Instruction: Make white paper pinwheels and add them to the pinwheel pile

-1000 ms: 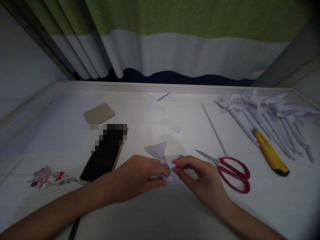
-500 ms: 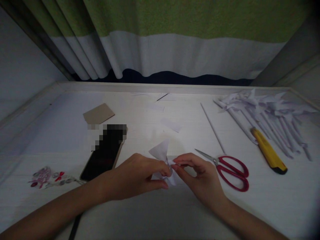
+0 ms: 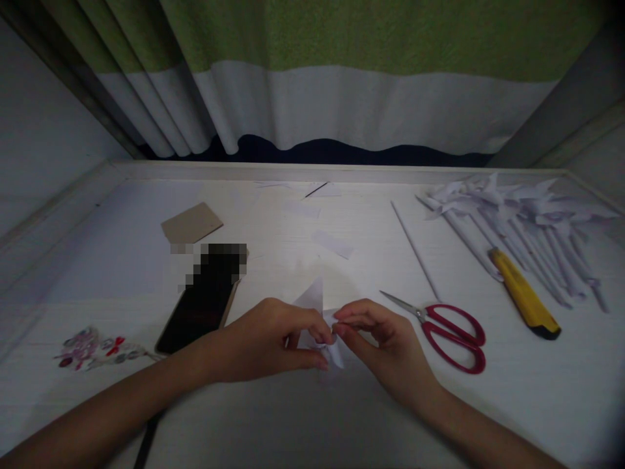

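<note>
A folded piece of white paper (image 3: 312, 296), with pointed flaps like a pinwheel head, is between my hands above the table. My left hand (image 3: 273, 339) grips it from the left, thumb and forefinger closed on its middle. From the right, the fingertips of my right hand (image 3: 385, 339) pinch at the paper's centre; the exact spot is partly hidden by the fingers. Right of that hand lie scissors (image 3: 456, 345) with red handles. A thin white paper stick (image 3: 415, 251) rests behind them.
Several white paper pinwheels on sticks (image 3: 527, 221) lie at the back right, beside a yellow utility knife (image 3: 525, 293). At left are a phone (image 3: 200, 312) with a beaded charm (image 3: 92, 348) and a brown card (image 3: 193, 223). Paper scraps (image 3: 334, 244) lie towards the back.
The paper has turned a little between my hands, and its upper flap now points up more narrowly. My right fingertips have shifted slightly left towards its centre.
</note>
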